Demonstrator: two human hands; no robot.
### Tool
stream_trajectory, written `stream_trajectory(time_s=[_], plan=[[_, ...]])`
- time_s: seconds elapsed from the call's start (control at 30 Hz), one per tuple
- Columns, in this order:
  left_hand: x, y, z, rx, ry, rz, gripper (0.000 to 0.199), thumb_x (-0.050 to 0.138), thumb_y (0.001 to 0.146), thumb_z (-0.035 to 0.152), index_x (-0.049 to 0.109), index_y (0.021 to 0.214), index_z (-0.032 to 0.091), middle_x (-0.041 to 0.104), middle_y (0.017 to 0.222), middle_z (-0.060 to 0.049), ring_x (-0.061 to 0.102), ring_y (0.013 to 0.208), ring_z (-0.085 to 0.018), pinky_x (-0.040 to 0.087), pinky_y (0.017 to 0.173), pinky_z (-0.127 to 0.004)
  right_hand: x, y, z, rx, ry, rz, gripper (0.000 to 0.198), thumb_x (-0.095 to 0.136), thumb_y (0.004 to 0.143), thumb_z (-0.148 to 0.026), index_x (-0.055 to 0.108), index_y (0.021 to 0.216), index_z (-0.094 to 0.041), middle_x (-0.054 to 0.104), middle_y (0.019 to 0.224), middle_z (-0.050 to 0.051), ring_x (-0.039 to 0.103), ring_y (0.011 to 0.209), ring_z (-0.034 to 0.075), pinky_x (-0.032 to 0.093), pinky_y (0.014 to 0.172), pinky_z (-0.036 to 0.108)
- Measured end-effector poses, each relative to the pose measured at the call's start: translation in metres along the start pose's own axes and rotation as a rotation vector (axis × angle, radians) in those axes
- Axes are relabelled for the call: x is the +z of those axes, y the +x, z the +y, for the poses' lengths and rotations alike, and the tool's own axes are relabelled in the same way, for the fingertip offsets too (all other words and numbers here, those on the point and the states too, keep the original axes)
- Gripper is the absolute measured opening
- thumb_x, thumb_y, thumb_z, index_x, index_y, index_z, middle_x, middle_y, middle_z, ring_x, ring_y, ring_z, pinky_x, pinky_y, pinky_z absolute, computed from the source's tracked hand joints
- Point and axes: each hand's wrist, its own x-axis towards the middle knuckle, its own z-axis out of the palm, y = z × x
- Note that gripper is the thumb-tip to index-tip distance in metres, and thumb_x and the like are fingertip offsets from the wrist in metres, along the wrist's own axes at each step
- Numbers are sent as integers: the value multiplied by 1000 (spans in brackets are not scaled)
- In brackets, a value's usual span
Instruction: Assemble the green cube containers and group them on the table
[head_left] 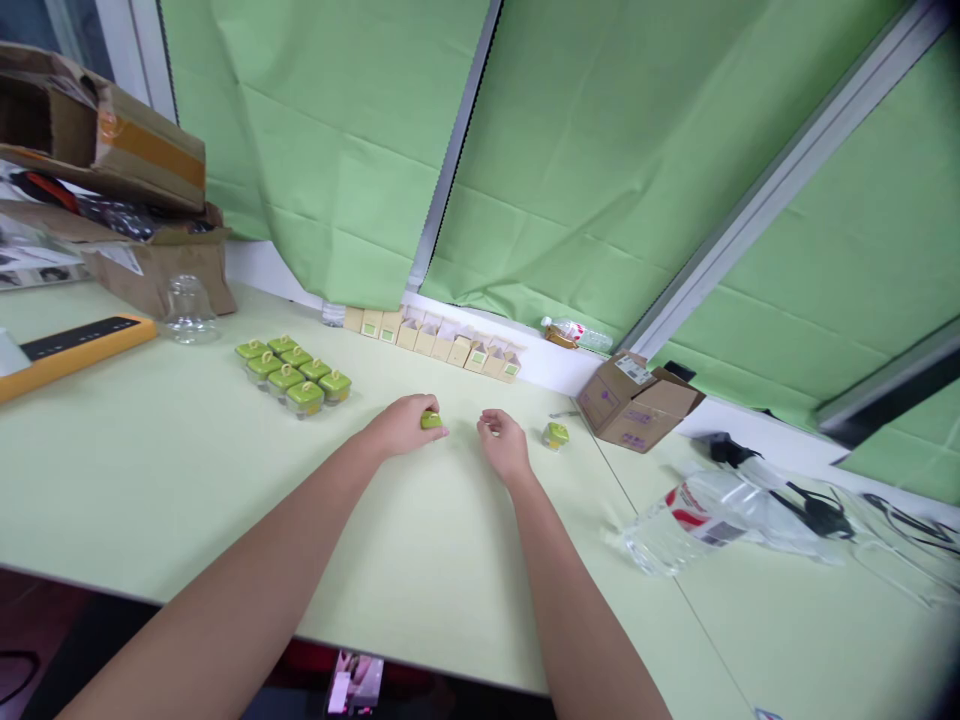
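Clock reading from between the hands, twelve pointing away. Left hand [401, 425], nine o'clock: pinching one green-lidded container [431, 420] between thumb and fingers, seemingly keeping it steady. Right hand [506, 445], three o'clock: curling loosely over the tabletop [450, 560]; cannot tell whether it is pinching anything. Single container [556, 436], three o'clock, just beyond: standing alone, perhaps for easy reach. Eight lidded containers [285, 377], ten o'clock: standing in two rows, presumably leaving elbow room. Small cartons [424, 340], twelve o'clock: lining the back edge, likely staying out of the way.

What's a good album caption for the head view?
Left hand holding a green-topped tub, right hand nearby, similar tubs grouped at left.
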Motion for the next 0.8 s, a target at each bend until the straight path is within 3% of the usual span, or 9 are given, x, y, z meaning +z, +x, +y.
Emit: stream_trajectory(time_s=[0.2,0.33,0.53,0.67,0.8], plan=[[-18,-1,13,-99,245,-62,29,67,74,48,56,82,22,62,86,-6,58,78,-23,36,62,-30,-22,9,10,55,-103,228,29,55,77,-34,67,98,-19,73,92,9,67,79,24,50,77,38],[-39,-22,15,-137,369,-86,29,63,78,49,54,81,22,62,87,-6,59,78,-22,38,62,-29,-28,11,11,130,-151,238,29,52,79,-30,67,101,-18,73,94,8,67,82,22,48,76,34],[-81,-58,-4,-133,672,8,36,52,86,54,59,86,19,61,95,-10,61,87,-26,44,68,-34,-28,13,14,92,-216,304,32,49,80,-29,66,104,-16,71,99,11,64,85,25,46,80,36],[-97,-67,-21,-65,784,68,36,51,88,52,62,91,18,61,99,-12,61,96,-30,48,79,-39,-32,15,25,32,-341,467,40,48,80,-29,66,110,-11,66,109,18,56,105,32,38,96,44],[-103,-70,-29,-84,846,79,32,51,88,47,62,91,17,61,95,-13,62,92,-30,50,78,-41,-37,18,38,144,-398,502,54,52,80,-32,58,130,-13,49,137,22,42,127,38,35,101,48]])
